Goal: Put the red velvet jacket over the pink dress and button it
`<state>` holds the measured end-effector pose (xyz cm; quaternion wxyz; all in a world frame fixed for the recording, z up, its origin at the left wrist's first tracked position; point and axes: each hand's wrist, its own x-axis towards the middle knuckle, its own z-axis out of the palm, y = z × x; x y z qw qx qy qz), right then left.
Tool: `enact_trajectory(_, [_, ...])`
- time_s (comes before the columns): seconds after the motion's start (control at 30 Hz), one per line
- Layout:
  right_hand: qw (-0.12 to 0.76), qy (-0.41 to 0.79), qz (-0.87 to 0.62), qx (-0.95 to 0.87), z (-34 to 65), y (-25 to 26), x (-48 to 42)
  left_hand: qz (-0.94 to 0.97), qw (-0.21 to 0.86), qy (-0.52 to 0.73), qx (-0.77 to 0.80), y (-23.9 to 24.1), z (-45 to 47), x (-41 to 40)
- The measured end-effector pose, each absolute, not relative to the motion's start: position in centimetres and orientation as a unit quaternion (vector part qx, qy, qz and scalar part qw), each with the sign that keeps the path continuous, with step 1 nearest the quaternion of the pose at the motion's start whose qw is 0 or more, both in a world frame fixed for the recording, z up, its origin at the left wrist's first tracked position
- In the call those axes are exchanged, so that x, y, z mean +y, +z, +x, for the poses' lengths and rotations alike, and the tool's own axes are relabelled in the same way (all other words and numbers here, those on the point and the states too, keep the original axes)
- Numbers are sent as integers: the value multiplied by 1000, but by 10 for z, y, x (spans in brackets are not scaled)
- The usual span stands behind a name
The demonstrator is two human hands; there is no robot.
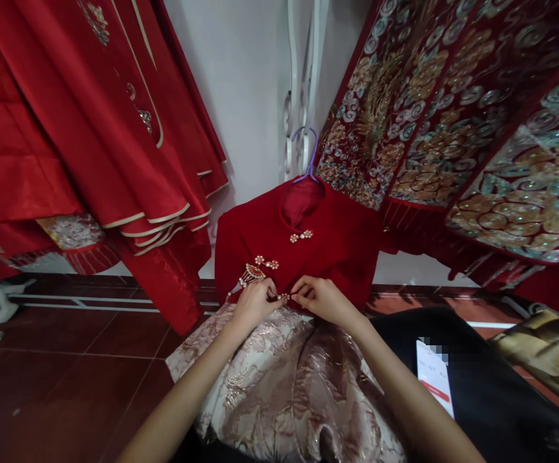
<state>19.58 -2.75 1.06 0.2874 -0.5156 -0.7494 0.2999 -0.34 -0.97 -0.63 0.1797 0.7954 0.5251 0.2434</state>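
A red velvet top (337, 247) hangs on a purple hanger (307, 154) against the white wall, over a pale brocade skirt (279, 386). It bears pearl frog buttons (301, 236) near the collar and a tasselled pearl ornament (253, 272) lower left. My left hand (255, 301) and my right hand (320, 299) meet at the top's lower edge. Both pinch a small pearl button fastening (284, 296) between their fingertips.
Plain red robes (91, 128) hang at the left. Heavily embroidered red garments (453, 116) hang at the right. A black cloth with a white card (434, 376) lies at the lower right. The floor is dark red tile (58, 373).
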Motion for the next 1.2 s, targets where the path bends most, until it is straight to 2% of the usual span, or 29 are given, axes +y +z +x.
enact_trajectory(0.2, [273, 241, -547, -754, 195, 12, -27, 791, 181, 243, 532, -2, -2, -13])
enact_trajectory(0.63, [276, 248, -543, -754, 189, -2, -24, 799, 228, 211, 515, 5, -10, -9])
enact_trajectory(0.93, [242, 231, -561, -757, 181, -3, -27, 795, 190, 201, 540, 10, -7, -14])
enact_trajectory(1.2, [250, 231, -554, -760, 183, 3, -30, 776, 211, 206, 558, 11, -6, -17])
